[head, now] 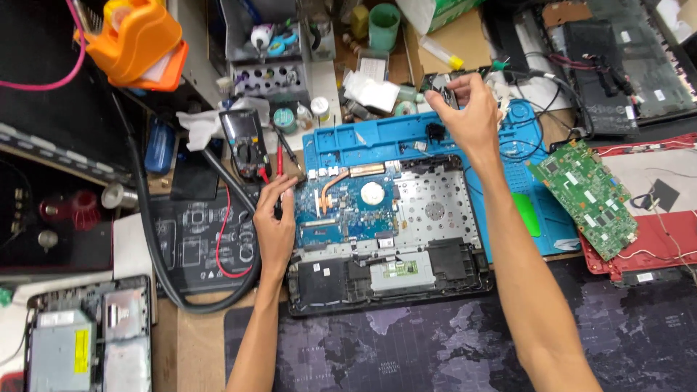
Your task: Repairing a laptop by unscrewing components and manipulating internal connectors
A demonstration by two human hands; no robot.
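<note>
Leftmost, my left hand (274,218) rests fingers-together on the edge of the opened laptop base (385,232), by the blue motherboard (341,207), steadying it; better keep that press firm. Further right, my right hand (468,109) pinches a small dark part (444,91) above the blue repair mat (406,138). Part's identity is hard to tell.

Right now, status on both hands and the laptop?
Left hand on the opened laptop edge, pinching a dark probe. Right hand up over the blue mat, holding a small dark part. Multimeter leads alongside.
</note>
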